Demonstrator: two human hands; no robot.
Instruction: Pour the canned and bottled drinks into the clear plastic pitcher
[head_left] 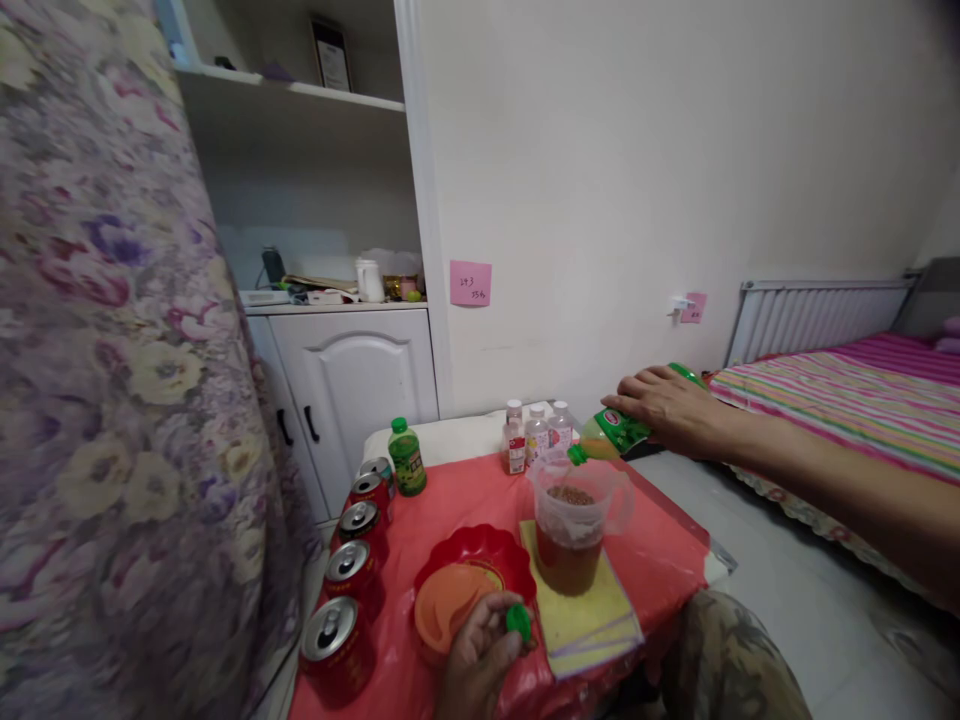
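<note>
My right hand (652,400) is wrapped round a large green-labelled drink bottle (621,430), tipped so that its green neck points down over the rim of a clear plastic jug (570,535). Brown liquid with foam on top fills part of the jug, which stands on a yellow cloth (585,625). Low in front, my left hand (484,645) pinches a green bottle cap (518,622) between thumb and fingers. Just behind that hand lies an orange lid (450,605), resting partly in a red scalloped dish (480,550).
Several open drink cans (349,570) line the left edge of the red-covered table (457,490). A small green bottle (406,458) and three little white-capped bottles (536,435) stand farther back. A floral curtain (112,350) hangs left; a striped bed (847,400) is at right.
</note>
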